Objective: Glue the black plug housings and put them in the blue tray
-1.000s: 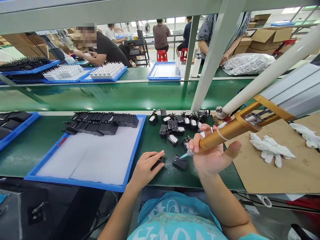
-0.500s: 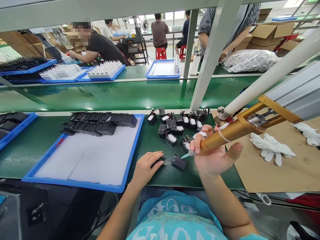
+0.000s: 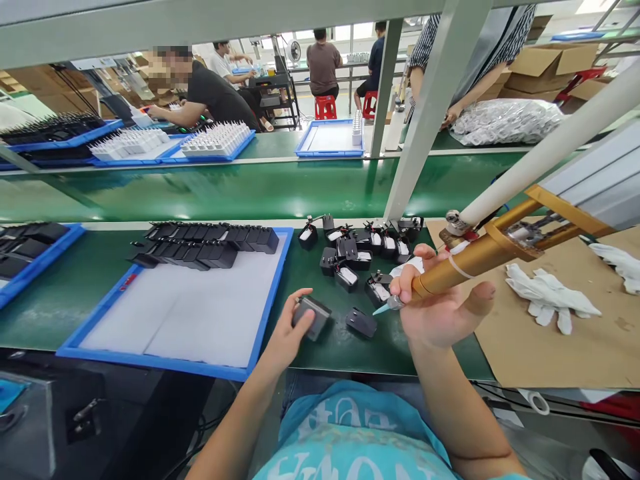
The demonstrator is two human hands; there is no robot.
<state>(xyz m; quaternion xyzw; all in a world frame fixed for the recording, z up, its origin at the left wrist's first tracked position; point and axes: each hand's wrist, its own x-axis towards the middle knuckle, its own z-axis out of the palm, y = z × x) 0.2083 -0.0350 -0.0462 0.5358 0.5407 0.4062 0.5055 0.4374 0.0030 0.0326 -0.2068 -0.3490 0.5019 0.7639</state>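
Note:
My left hand (image 3: 284, 337) grips a black plastic box (image 3: 320, 315), thumb across its near face and fingers behind it, tilted at the table's front. In my right hand (image 3: 430, 321) is the lower end of a gold-coloured dispenser gun (image 3: 457, 270), thumb stretched out to the side. Its teal tapered nozzle (image 3: 383, 309) points left, its tip close to a flat black cover (image 3: 361, 323) lying on the green table (image 3: 300, 357). Whether the tip touches the cover I cannot tell. Beyond my hands lie several black housings (image 3: 346, 277) with white parts and wires inside.
A blue-rimmed tray (image 3: 165, 365) with rows of black boxes (image 3: 215, 255) stands left. White gloves (image 3: 543, 293) lie on brown cardboard (image 3: 520, 350) at right. The dispenser hangs from a pale arm (image 3: 540, 153). A slanted post (image 3: 425, 120) rises beyond; co-workers sit and stand behind.
My left hand has turned and drawn slightly left, bringing the black box into view in its grip. My right hand and the dispenser gun keep nearly the same pose over the cover.

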